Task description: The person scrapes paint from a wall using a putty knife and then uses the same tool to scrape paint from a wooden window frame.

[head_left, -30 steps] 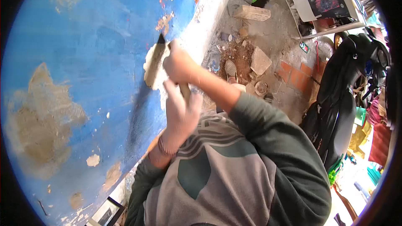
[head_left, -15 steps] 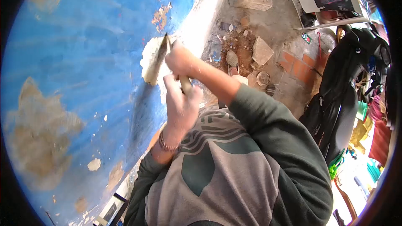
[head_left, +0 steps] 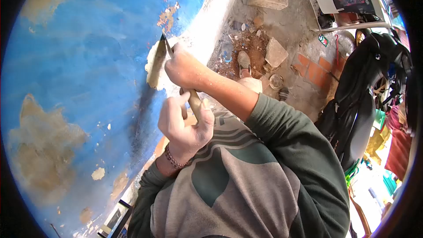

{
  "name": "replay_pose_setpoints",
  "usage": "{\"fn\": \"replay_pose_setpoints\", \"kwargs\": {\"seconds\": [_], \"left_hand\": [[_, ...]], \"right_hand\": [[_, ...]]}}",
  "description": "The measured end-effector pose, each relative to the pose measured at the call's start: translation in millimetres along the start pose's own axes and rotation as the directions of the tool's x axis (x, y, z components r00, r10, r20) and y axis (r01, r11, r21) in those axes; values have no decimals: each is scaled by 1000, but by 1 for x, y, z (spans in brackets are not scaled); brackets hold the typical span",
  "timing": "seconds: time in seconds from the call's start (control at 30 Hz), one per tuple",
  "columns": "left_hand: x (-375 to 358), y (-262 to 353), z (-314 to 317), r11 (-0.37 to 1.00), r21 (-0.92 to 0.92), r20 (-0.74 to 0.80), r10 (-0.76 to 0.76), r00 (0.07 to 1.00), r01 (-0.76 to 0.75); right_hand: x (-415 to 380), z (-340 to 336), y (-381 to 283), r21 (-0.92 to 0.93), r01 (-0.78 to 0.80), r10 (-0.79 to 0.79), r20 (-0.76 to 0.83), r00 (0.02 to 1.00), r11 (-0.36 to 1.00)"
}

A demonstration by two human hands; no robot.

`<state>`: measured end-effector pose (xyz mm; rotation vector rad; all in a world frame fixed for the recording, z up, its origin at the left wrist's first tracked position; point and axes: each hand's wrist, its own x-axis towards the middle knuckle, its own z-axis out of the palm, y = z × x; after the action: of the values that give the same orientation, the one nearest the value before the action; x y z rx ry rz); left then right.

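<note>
A pointed metal tool [head_left: 167, 46] with a light handle [head_left: 194, 102] is held at the blue wall [head_left: 105, 61]. My right hand [head_left: 184, 68] is closed round its upper part, close to the blade. Lower down, my left hand [head_left: 187, 125], pale with dust, grips the end of the handle between thumb and fingers. The blade tip points up and left, by the upper edge of a pale patch [head_left: 155, 68] where the paint is gone. Whether the tip touches the wall, I cannot tell.
A broken block [head_left: 276, 53] and a long block [head_left: 268, 1] lie on the rubble-strewn floor, near a shoe [head_left: 243, 60]. At the upper right stands a white-framed rack [head_left: 354, 25]. Black bags or covers [head_left: 357, 97] and coloured cloths [head_left: 398, 152] are at the right.
Both hands and the tool have shifted slightly left, and the blade tip now lies further left on the wall. The left hand's fingers show more clearly round the handle.
</note>
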<state>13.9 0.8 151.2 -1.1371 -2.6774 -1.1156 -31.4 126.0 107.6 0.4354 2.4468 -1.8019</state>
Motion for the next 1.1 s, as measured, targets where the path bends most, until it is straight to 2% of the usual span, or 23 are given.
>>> {"fn": "replay_pose_setpoints", "kwargs": {"seconds": [0.03, 0.07, 0.1, 0.13, 0.2, 0.23, 0.3, 0.33, 0.37, 0.4, 0.43, 0.47, 0.5, 0.57, 0.63, 0.7, 0.73, 0.83, 0.87, 0.93, 0.97, 1.03, 1.1], "left_hand": [[1, 0, 4, 1000, 2, -2, -9, 1000, 9], [7, 0, 6, 964, -41, -73, 261, 963, -264], [12, -2, 7, 849, -58, -156, 513, 844, -526], [14, -4, 6, 848, -47, -158, 516, 842, -528], [13, -13, 6, 793, -250, -121, 544, 830, -556], [13, -16, 6, 751, -356, -103, 560, 822, -556], [17, -8, -8, 752, -412, -167, 493, 854, -515], [20, -3, -15, 760, -424, -158, 473, 866, -493], [22, -1, -20, 769, -435, -148, 452, 880, -468], [27, -2, -17, 756, -435, -168, 466, 868, -490], [33, -4, -11, 743, -436, -187, 478, 858, -508], [37, 0, -9, 724, -440, -180, 508, 842, -531], [38, -1, -7, 723, -426, -157, 533, 831, -544], [33, 11, -11, 723, -331, -126, 603, 788, -606], [39, 16, -12, 703, -347, -141, 615, 775, -621], [38, 21, -11, 699, -373, -127, 613, 780, -610], [42, 26, -7, 710, -348, -123, 613, 780, -613], [44, 39, -3, 713, -310, -151, 617, 773, -629], [46, 45, -3, 688, -346, -162, 625, 763, -637], [48, 46, 1, 661, -365, -201, 632, 749, -656], [51, 37, 6, 697, -337, -190, 609, 770, -633], [54, 19, 7, 731, -299, -132, 604, 786, -613], [49, 21, 1, 734, -293, -157, 596, 788, -613]], "right_hand": [[-1, 3, -1, 0, -1, 1, 10, 1000, 1000], [2, 9, -3, 155, -127, 137, -50, 989, 980], [5, 14, -5, 311, -230, 270, -91, 959, 922], [9, 19, -1, 311, -220, 258, -88, 962, 925], [14, 25, 6, 183, -104, 117, -61, 991, 978], [12, 29, 9, 185, -104, 117, -62, 991, 977], [0, 33, -7, 463, -220, 257, -17, 966, 859], [-1, 37, -22, 570, -362, 448, -11, 894, 737], [3, 29, -26, 571, -360, 445, -9, 896, 738], [8, 19, -25, 129, -177, 174, 32, 984, 976], [14, 14, -23, -313, 122, -61, 198, 978, 942], [17, 17, -21, -211, 104, -87, 90, 992, 972], [13, 21, -18, -214, 101, -81, 101, 992, 972], [-3, 18, -23, 244, -101, 144, -167, 975, 965], [-10, 7, -37, 177, -80, 112, -175, 978, 981], [-10, 1, -35, 27, 59, -54, -156, 986, 998], [-11, -6, -35, 23, 56, -52, -151, 987, 998], [-16, -34, -44, 17, -118, 112, 188, 976, 993], [-20, -39, -47, 11, -107, 103, 184, 978, 994], [-33, -46, -48, 465, -370, 282, 249, 926, 805], [-21, -37, 6, 117, 144, -162, 163, 973, 983], [-32, -37, 44, 64, 338, -338, -15, 941, 939], [-67, -37, 24, -16, 145, -144, -275, 951, 989]]}}
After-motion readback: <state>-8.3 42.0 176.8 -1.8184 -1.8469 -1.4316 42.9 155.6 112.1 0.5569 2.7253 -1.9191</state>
